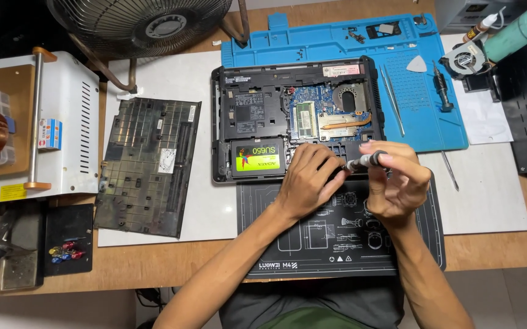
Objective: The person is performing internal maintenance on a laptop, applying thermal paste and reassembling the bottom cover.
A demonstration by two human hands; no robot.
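- At the middle of the wooden workbench (154,268), an opened black laptop base (227,122) lies bottom-up with its cover off, showing a blue circuit board (312,100), a copper heat pipe (346,123) and a black drive with a green label (257,157) in its near left bay.
- The person's right hand (397,183) is curled around a slim silver and black screwdriver (366,161), grasping it near the laptop's near right edge, with the tool lying nearly level and its tip pointing left.
- The left hand (306,180) rests just beside it, fingers bent and closed about the tip end of the screwdriver; whether the fingertips pinch a bit or a screw cannot be told.
- Both hands hover over the far edge of a black printed work mat (288,244) that lies near the person.
- To the left, well apart from the hands, the removed black plastic bottom cover (148,167) lies on a white sheet (215,207).
- Beyond the laptop, a blue silicone repair mat (336,42) carries metal tweezers (392,100), a white triangular pick (417,64) and a short dark driver (441,91).
- A small round cooling fan (463,60) sits at the far right.
- A wire-guarded desk fan (141,18) stands at the far left.
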